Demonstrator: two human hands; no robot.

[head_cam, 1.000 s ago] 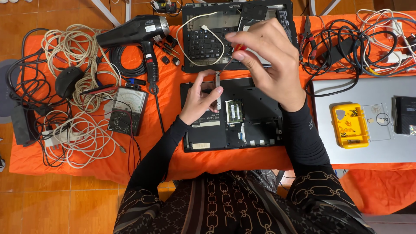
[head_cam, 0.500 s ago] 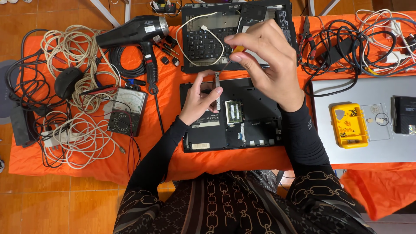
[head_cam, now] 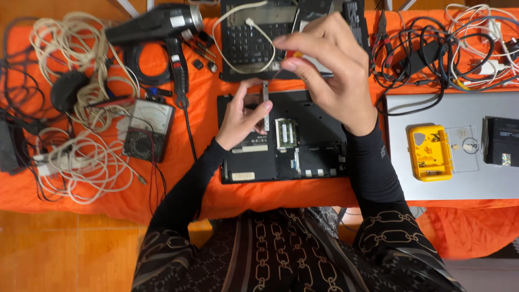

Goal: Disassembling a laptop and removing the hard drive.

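An opened black laptop base (head_cam: 303,157) lies upside down on the orange cloth, with a green memory module (head_cam: 286,133) showing. My left hand (head_cam: 243,116) rests on its upper left part and pinches a thin metal strip (head_cam: 265,105) that stands upright. My right hand (head_cam: 332,70) hovers above the base's far edge, fingers closed on a small screwdriver with a red-orange handle (head_cam: 289,55), its tip pointing down toward the strip.
A black keyboard part (head_cam: 246,40) with a white cable lies behind the base. A black hair dryer (head_cam: 157,24), a multimeter (head_cam: 145,128) and tangled white cords (head_cam: 70,146) fill the left. At right sit a silver laptop (head_cam: 459,178), a yellow tool case (head_cam: 430,152) and black cables (head_cam: 416,51).
My right hand has shifted slightly left and nearer the metal strip with the screwdriver. My left hand holds still on the strip.
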